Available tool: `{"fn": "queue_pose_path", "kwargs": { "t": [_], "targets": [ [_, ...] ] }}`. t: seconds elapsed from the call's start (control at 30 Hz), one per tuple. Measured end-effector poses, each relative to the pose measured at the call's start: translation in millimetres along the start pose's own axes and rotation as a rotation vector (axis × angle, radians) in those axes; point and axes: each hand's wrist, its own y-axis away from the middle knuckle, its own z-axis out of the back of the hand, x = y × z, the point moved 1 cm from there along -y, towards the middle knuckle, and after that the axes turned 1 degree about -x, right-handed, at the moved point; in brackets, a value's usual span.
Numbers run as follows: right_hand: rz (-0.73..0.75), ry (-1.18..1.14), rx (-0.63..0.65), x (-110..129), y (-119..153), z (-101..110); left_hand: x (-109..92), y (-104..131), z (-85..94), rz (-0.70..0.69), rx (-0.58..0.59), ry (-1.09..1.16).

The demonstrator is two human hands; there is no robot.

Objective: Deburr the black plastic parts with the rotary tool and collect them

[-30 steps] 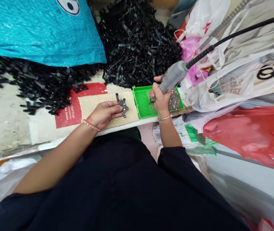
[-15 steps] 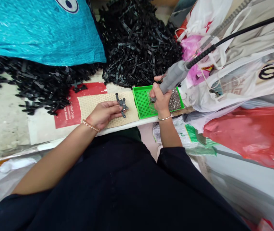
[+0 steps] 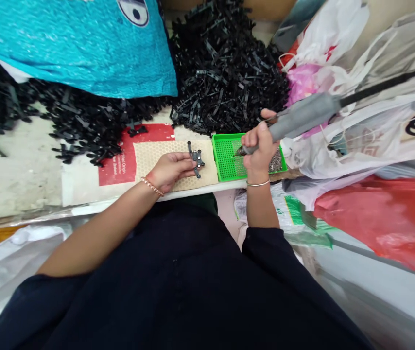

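Observation:
My left hand (image 3: 174,170) pinches a small black jointed part (image 3: 198,159) above a beige textured mat (image 3: 145,155). My right hand (image 3: 260,148) is wrapped round a grey electric screwdriver (image 3: 298,116), which is tilted with its tip pointing down and left over a green perforated tray (image 3: 225,176). Small silvery screws (image 3: 276,163) lie in the tray's right part, partly hidden by my right hand. The tray stands just right of the mat. Whether the tip touches anything is too small to tell.
Big heaps of black parts (image 3: 225,73) lie behind the tray and at the left (image 3: 83,121). A blue bag (image 3: 83,48) covers some of them. White plastic bags (image 3: 368,121) and a red one (image 3: 382,209) crowd the right. A black cable (image 3: 386,87) runs from the screwdriver.
The screwdriver has tilted flatter, and its tip now shows over the tray's middle. The whole view has shifted, so things appear further right. My left hand keeps its hold on the black part.

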Motion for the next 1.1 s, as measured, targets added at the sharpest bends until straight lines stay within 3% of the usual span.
{"fn": "queue_pose_path", "kwargs": {
  "t": [0.17, 0.3, 0.4, 0.7, 1.1],
  "targets": [
    [-0.066, -0.074, 0.122, 11, 8, -45, -1, 1, -3.2, -0.004, -0.002, 0.025],
    [-0.122, -0.049, 0.255, -1, 21, -81, -2, 2, -3.1, -0.009, 0.016, 0.032],
    [-0.162, -0.021, 0.297, -9, 26, -95, 0, 0, -1.1, -0.012, 0.044, 0.041],
    [-0.253, -0.175, 0.183, 10, 31, -102, 2, -2, -1.6, -0.011, 0.064, 0.056],
    [-0.257, -0.277, 0.189, 13, 32, -103, 4, -2, -1.8, -0.028, 0.067, 0.056]
  ]
}}
